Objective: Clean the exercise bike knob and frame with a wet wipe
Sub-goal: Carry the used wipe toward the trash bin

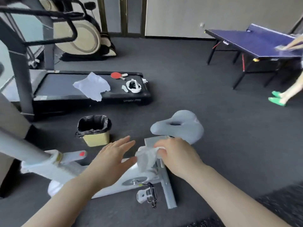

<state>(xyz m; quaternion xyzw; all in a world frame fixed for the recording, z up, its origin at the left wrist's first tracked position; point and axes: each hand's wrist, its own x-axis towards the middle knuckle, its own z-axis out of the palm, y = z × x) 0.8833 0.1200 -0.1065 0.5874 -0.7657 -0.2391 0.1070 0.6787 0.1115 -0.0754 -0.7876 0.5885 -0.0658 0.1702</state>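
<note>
A white exercise bike frame (62, 169) stretches across the lower left, with a red-dotted knob (74, 155) on top and a grey saddle (178, 126) at its rear. My right hand (178, 154) is shut on a crumpled white wet wipe (146, 157), which hangs against the seat post just below the saddle. My left hand (113, 156) hovers over the frame with fingers spread and flat, holding nothing, just left of the wipe. A pedal (146, 194) hangs below the frame.
A yellow bin with a black liner (95, 129) stands behind the bike. A treadmill (91, 89) carries a white cloth, a red paddle and a white headset. A blue table-tennis table (255, 41) and a person's legs in green shoes (278, 98) are at the right.
</note>
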